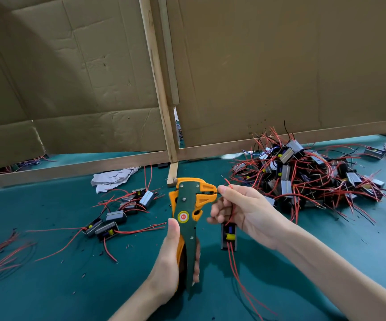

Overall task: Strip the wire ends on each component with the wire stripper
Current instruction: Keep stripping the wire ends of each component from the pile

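At lower centre we see the left hand (171, 258) wrapped round the handles of the wire stripper (188, 218). The right hand (240, 209) pinches a wire end (214, 193) at the tool's mouth, and its component (228, 236) dangles just below. We judge the wire may sit crooked or shallow, so a squeeze could nick strands or miss. The pile of components (303, 177) crowds the right. The green table (71, 286) offers room at lower left, and the cardboard wall (256, 66) closes off the top.
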`<action>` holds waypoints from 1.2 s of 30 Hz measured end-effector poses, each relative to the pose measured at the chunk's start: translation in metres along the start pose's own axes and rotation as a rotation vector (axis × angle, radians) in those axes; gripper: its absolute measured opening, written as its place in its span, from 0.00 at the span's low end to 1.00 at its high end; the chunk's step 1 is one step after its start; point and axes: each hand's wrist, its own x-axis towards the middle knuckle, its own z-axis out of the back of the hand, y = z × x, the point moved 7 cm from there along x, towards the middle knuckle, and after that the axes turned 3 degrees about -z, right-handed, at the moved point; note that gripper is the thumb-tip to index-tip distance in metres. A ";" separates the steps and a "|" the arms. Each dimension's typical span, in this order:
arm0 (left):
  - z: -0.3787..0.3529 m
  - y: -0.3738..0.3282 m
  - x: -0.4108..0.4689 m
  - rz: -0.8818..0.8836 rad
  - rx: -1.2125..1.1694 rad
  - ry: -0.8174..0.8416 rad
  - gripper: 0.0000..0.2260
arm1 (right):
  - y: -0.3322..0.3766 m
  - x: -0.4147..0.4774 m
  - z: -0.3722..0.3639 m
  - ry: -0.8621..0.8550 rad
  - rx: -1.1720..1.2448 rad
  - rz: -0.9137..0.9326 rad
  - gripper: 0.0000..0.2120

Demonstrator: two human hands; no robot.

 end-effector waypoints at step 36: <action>0.047 -0.021 0.019 -0.252 -0.257 -0.320 0.37 | 0.123 0.080 0.029 -0.885 -1.366 0.706 0.25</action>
